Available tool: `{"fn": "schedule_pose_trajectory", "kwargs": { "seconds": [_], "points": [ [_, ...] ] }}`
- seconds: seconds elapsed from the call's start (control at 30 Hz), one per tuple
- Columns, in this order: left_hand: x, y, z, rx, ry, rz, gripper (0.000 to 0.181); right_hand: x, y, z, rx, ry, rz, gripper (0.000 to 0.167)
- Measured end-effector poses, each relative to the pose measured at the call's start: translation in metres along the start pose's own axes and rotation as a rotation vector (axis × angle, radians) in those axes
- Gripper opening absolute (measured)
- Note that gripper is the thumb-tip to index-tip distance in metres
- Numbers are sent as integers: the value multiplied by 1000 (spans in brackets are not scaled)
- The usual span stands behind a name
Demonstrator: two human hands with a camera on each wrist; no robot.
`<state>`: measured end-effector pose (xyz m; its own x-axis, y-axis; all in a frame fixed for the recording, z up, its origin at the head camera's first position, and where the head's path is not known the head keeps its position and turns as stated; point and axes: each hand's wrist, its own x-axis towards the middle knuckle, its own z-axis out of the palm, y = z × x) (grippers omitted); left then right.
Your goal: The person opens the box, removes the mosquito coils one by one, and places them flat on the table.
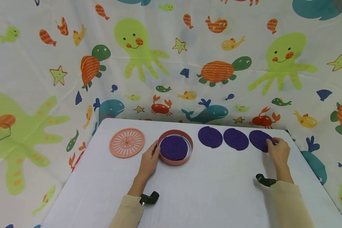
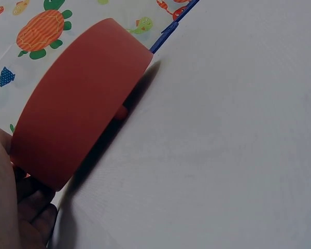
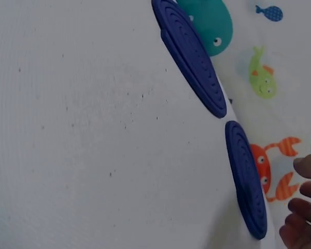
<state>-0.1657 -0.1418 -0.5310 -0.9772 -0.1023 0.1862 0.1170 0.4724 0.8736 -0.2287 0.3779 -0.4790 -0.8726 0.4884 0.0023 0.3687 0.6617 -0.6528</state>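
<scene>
My left hand (image 1: 149,161) holds the left side of a round pink mosquito coil case (image 1: 175,163), thumb and fingers against its wall. A purple mosquito coil (image 1: 174,148) lies inside the case. In the left wrist view, the case wall (image 2: 83,104) fills much of the upper left, with a small foot under it. At the far right, my right hand (image 1: 279,152) is at the edge of the rightmost purple coil (image 1: 257,140). Its slightly bent fingers (image 3: 303,207) hold nothing in the right wrist view, where they appear beside a coil (image 3: 246,179).
Two more purple coils, one left (image 1: 210,137) and one middle (image 1: 236,139), lie between the case and the right hand. A pink slotted lid (image 1: 127,143) lies left of the case. Behind the white table (image 1: 211,190) hangs a sea-animal cloth (image 1: 171,63).
</scene>
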Motion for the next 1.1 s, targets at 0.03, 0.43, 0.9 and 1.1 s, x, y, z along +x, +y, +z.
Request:
{"fn": "schedule_pose_trajectory", "kwargs": {
  "seconds": [0.03, 0.43, 0.9, 1.1],
  "points": [
    [0, 0, 0, -1, 0, -3, 50, 0, -2, 0, 6, 3, -1, 56],
    [9, 1, 1, -1, -7, -25, 52, -4, -38, 3, 99, 73, -66, 56],
    [24, -2, 6, -4, -10, -23, 52, -9, -77, 11, 141, 109, -127, 56],
    [33, -5, 8, -9, -17, -14, 52, -12, -92, 17, 157, 99, -152, 56]
  ]
}}
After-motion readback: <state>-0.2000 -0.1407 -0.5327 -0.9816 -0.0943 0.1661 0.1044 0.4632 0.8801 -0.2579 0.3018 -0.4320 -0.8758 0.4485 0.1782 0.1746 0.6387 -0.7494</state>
